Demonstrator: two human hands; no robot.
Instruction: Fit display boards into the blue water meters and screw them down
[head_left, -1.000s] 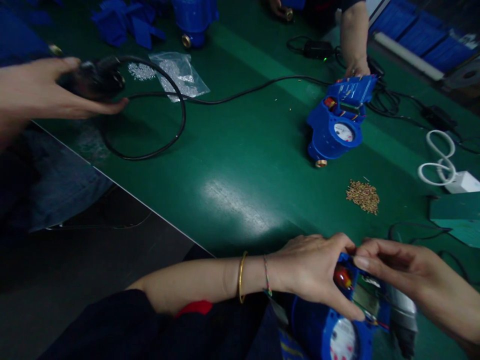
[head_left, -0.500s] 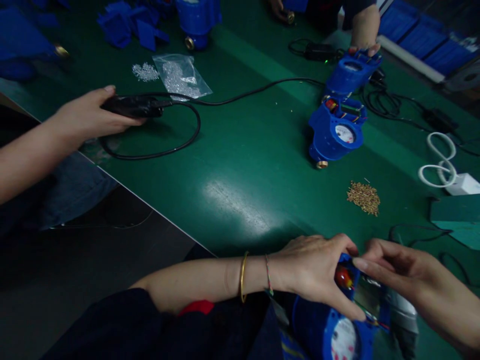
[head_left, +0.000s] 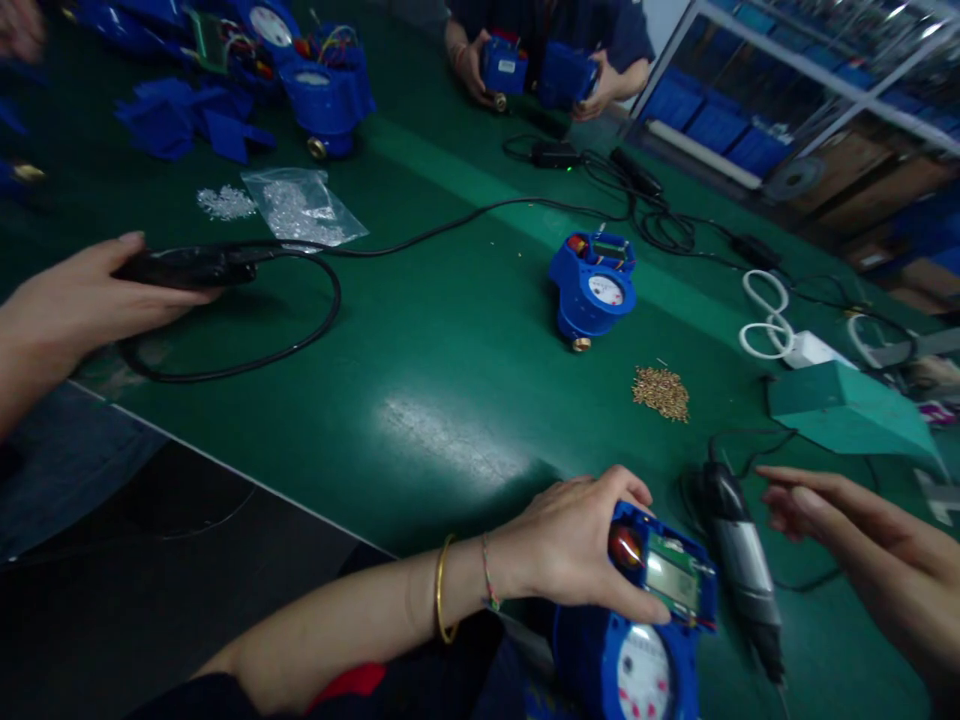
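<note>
The left hand [head_left: 570, 545] clamps the uncovered water meter [head_left: 643, 655] at five o'clock, probably for steadiness; the right hand [head_left: 866, 540], empty, loosely parted, is near the electric screwdriver [head_left: 742, 560] at four o'clock.

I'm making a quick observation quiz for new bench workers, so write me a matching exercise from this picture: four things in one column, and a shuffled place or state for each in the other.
Column one
1. Left hand
2. Right hand
3. Screws
4. Plastic bag

Column two
A. Clear, lying beside a small pile of silvery bits
B. Beside the black and silver power tool
C. Gripping the nearest blue meter
D. Gold-coloured, heaped on the green table

Right pairs: 1-C, 2-B, 3-D, 4-A
</note>
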